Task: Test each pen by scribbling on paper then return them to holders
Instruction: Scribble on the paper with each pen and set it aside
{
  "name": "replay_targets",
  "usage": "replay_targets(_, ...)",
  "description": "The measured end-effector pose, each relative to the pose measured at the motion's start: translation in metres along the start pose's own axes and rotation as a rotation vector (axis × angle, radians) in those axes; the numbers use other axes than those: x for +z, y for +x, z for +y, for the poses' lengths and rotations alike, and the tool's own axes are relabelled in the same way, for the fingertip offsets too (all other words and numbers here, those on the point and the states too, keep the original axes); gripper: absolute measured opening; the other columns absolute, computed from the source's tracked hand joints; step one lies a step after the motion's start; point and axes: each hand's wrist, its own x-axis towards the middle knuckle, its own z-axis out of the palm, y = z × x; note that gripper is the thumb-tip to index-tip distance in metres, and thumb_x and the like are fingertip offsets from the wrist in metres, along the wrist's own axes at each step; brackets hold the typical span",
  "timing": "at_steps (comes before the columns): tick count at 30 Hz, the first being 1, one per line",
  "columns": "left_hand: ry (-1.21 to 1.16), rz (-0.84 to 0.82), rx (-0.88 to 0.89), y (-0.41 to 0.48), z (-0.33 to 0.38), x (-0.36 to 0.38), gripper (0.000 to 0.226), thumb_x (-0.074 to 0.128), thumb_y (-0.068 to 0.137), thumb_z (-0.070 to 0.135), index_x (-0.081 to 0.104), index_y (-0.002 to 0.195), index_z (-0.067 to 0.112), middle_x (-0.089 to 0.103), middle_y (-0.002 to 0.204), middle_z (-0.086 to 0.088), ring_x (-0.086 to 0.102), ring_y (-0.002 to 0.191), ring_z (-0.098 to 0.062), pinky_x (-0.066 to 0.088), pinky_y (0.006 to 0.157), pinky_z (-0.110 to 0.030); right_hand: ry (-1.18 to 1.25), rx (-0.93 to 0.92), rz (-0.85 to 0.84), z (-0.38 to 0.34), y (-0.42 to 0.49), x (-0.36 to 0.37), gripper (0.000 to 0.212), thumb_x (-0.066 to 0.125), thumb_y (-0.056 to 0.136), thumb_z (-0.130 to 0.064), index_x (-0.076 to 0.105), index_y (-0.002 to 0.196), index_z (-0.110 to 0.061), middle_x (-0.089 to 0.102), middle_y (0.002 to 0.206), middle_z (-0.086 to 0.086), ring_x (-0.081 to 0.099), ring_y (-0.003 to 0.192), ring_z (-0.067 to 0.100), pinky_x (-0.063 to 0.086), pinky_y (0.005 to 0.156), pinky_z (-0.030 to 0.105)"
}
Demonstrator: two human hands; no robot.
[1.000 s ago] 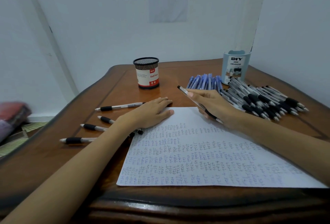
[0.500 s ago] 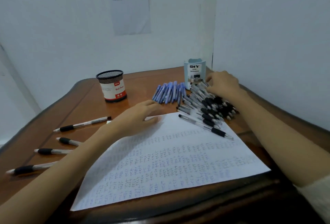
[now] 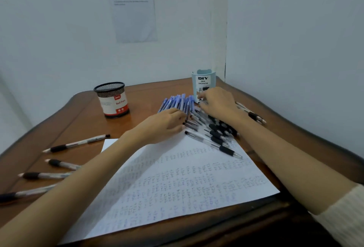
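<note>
Where the far edge of the scribbled paper (image 3: 177,177) meets the heap of black-grip pens (image 3: 218,130), both hands are down among the pens. The left hand (image 3: 163,126) lies low over the paper's top edge. Its fingers (image 3: 180,117) are nearly straight and released, and their tips touch the near ends of the heap, holding nothing. The right hand (image 3: 219,104) is spread over the back of the heap, its fingertips bent down by the foot of the pale blue desk organizer (image 3: 203,81) — whether they pinch a pen I cannot tell.

A row of blue pens (image 3: 175,102) lies side by side just left of the organizer, against the heap. One slanted pen (image 3: 214,145) rests on the paper's upper right part. The black mesh holder (image 3: 112,99), with its red and white label, stands upright and apart on the left of the tabletop (image 3: 82,112). Four loose pens (image 3: 76,143) lie spaced out left of the paper — the nearer ones run under the left forearm. A printed sheet (image 3: 134,10) hangs on the wall behind.
</note>
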Motion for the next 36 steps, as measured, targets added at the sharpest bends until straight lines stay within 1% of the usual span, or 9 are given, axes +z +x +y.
replay_targets(8, 0.021, 0.018, -0.319, -0.100, -0.064, -0.033, 0.046, 0.042, 0.096, 0.039, 0.038, 0.139, 0.024, 0.037, 0.145, 0.004, 0.039, 0.129, -0.016, 0.037, 0.105, -0.034, 0.193, -0.407, -0.102, -0.087, -0.014, 0.009, 0.035, 0.050, 0.089, -0.016, 0.064, 0.121, -0.023, 0.067, 0.112, 0.003, 0.052, 0.112, 0.025, 0.042, 0.092, 0.038)
replay_targets(12, 0.033, 0.049, -0.464, -0.156, -0.087, -0.042, 0.044, 0.044, 0.096, 0.037, 0.041, 0.138, 0.023, 0.041, 0.142, 0.000, 0.043, 0.124, -0.015, 0.036, 0.104, -0.031, 0.223, -0.563, -0.209, -0.147, -0.009, 0.018, 0.035, 0.052, 0.091, -0.020, 0.060, 0.125, -0.023, 0.061, 0.122, 0.001, 0.049, 0.118, 0.022, 0.042, 0.098, 0.040)
replay_targets(16, 0.015, 0.079, -0.566, -0.203, -0.097, -0.045, 0.042, 0.047, 0.096, 0.032, 0.046, 0.135, 0.016, 0.047, 0.135, -0.004, 0.047, 0.119, -0.018, 0.037, 0.102, -0.030, 0.254, -0.642, -0.222, -0.201, -0.004, 0.032, 0.036, 0.055, 0.092, -0.025, 0.057, 0.127, -0.014, 0.059, 0.124, 0.008, 0.053, 0.113, 0.022, 0.045, 0.088, 0.035)
replay_targets(20, -0.006, 0.081, -0.637, -0.231, -0.101, -0.041, 0.043, 0.047, 0.096, 0.031, 0.046, 0.135, 0.014, 0.046, 0.136, -0.005, 0.046, 0.122, -0.019, 0.034, 0.105, -0.030, 0.163, -0.561, -0.260, -0.227, 0.002, 0.050, 0.035, 0.055, 0.093, -0.032, 0.060, 0.119, -0.009, 0.056, 0.119, 0.010, 0.051, 0.111, 0.026, 0.047, 0.087, 0.038)
replay_targets(25, -0.044, 0.078, -0.651, -0.243, -0.099, -0.035, 0.041, 0.043, 0.097, 0.032, 0.046, 0.135, 0.015, 0.046, 0.137, -0.003, 0.045, 0.123, -0.016, 0.032, 0.103, -0.025, 0.300, -0.456, -0.236, -0.228, 0.001, 0.054, 0.020, 0.060, 0.091, -0.024, 0.065, 0.105, -0.011, 0.066, 0.106, 0.005, 0.059, 0.098, 0.020, 0.048, 0.074, 0.029)
replay_targets(29, -0.073, 0.112, -0.620, -0.237, -0.096, -0.035, 0.040, 0.043, 0.097, 0.030, 0.046, 0.135, 0.016, 0.046, 0.137, -0.004, 0.045, 0.123, -0.017, 0.031, 0.102, -0.026, 0.671, -0.327, -0.250, -0.210, -0.001, 0.034, 0.016, 0.065, 0.086, -0.021, 0.067, 0.101, -0.015, 0.060, 0.089, -0.006, 0.052, 0.078, 0.008, 0.038, 0.054, 0.016)
replay_targets(31, -0.077, 0.127, -0.594, -0.229, -0.093, -0.035, 0.040, 0.043, 0.097, 0.030, 0.046, 0.135, 0.015, 0.046, 0.137, -0.004, 0.044, 0.124, -0.017, 0.031, 0.102, -0.026, 1.023, -0.170, -0.313, -0.196, -0.003, 0.023, 0.012, 0.066, 0.086, -0.017, 0.065, 0.097, -0.012, 0.060, 0.083, -0.004, 0.055, 0.069, 0.006, 0.047, 0.049, 0.018)
replay_targets(33, -0.078, 0.146, -0.546, -0.219, -0.088, -0.035, 0.040, 0.043, 0.097, 0.031, 0.046, 0.134, 0.015, 0.046, 0.138, -0.004, 0.044, 0.125, -0.016, 0.031, 0.103, -0.026, 1.283, 0.004, -0.322, -0.175, -0.004, 0.013, 0.004, 0.061, 0.090, -0.016, 0.059, 0.091, -0.013, 0.064, 0.085, 0.004, 0.059, 0.059, 0.008, 0.048, 0.042, 0.020)
replay_targets(36, -0.089, 0.158, -0.489, -0.197, -0.078, -0.036, 0.040, 0.042, 0.098, 0.032, 0.045, 0.135, 0.016, 0.045, 0.139, -0.001, 0.042, 0.126, -0.014, 0.032, 0.105, -0.028, 1.411, 0.095, -0.242, -0.136, -0.007, 0.002, 0.014, 0.045, 0.099, -0.022, 0.049, 0.088, -0.015, 0.070, 0.075, -0.001, 0.057, 0.041, 0.007, 0.038, 0.033, 0.015)
